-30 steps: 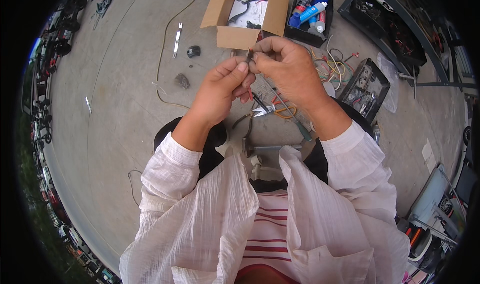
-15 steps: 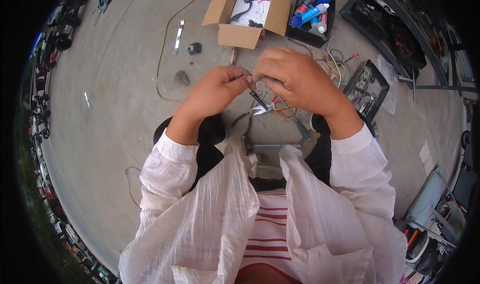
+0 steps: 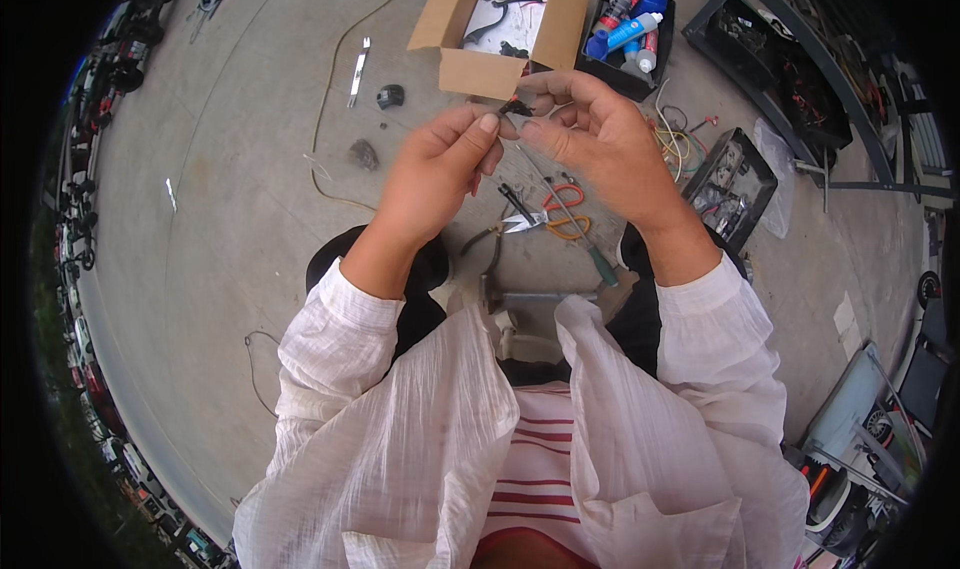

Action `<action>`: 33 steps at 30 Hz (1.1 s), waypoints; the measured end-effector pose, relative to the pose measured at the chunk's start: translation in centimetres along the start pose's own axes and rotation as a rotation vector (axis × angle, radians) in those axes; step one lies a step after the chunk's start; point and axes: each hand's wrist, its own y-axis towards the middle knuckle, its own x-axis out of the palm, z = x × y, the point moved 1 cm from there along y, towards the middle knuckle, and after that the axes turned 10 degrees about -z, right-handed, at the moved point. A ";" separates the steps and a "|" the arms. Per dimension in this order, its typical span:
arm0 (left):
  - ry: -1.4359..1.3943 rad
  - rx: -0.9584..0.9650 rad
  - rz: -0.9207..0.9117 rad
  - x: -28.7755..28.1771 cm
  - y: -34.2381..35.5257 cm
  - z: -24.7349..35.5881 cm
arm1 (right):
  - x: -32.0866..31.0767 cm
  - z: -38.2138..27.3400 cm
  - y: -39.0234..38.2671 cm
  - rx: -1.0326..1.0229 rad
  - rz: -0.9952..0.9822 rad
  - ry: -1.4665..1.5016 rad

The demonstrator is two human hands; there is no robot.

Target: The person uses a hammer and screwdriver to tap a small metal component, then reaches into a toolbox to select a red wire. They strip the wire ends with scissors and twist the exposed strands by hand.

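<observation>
My left hand (image 3: 450,154) pinches a small black part (image 3: 514,108) with an orange-red tip between thumb and forefinger; its exact kind is too small to make out. A red bit shows under that hand's curled fingers. Just to the right, my right hand (image 3: 595,139) has thumb and fingers spread around the part's far end; a fingertip seems to touch it. On the ground below the hands lie scissors (image 3: 524,223) with red and orange handles, a green-handled screwdriver (image 3: 603,266), a short black rod-shaped tool (image 3: 517,204) and a dark-handled tool (image 3: 482,241).
Beyond my hands stands an open cardboard box (image 3: 484,73) with black levers inside. Right of it are a black bin (image 3: 625,81) of bottles, coloured wires (image 3: 680,149) and a tray (image 3: 768,174) of small parts. A metal rack (image 3: 825,59) bounds the right.
Both hands have moved up and away from me, toward the box. My right fingers have spread from their pinch, and the black part now shows between the hands. The scissors are less covered.
</observation>
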 end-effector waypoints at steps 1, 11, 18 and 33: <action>0.001 -0.005 -0.007 0.0 0.0 0.0 | 0.2 0.1 0.1 0.046 -0.018 0.008; -0.011 0.012 -0.168 -0.5 -0.2 0.5 | -1.5 -0.5 0.4 -0.207 0.009 -0.503; 0.073 -0.029 -0.120 -1.0 -0.2 0.4 | -1.0 -1.1 0.0 -0.507 0.141 -0.900; 0.026 0.010 -0.037 -1.2 -0.8 1.8 | -0.8 -0.9 -0.2 -0.259 0.234 -0.579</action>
